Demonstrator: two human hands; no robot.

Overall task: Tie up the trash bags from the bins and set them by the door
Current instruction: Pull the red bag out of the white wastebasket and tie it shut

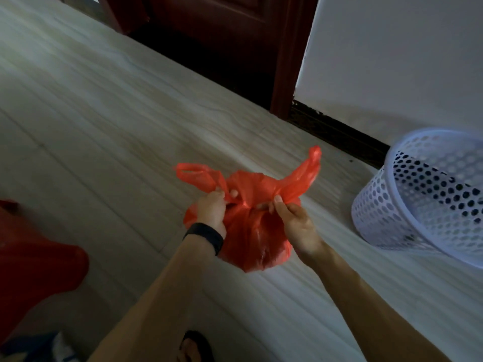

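A small red plastic trash bag hangs in the air over the floor, bulging at the bottom, its two handle loops sticking up to the left and right. My left hand, with a black band on the wrist, pinches the left handle near the bag's neck. My right hand pinches the right handle close to the neck. The handles cross between my two hands. A white perforated bin lies tipped at the right, with no bag visible in it. The dark red door stands at the top centre.
Pale wood-grain floor spreads to the left and ahead. A white wall with dark skirting runs behind the bin. A red object sits at the lower left edge. My sandalled foot shows at the bottom.
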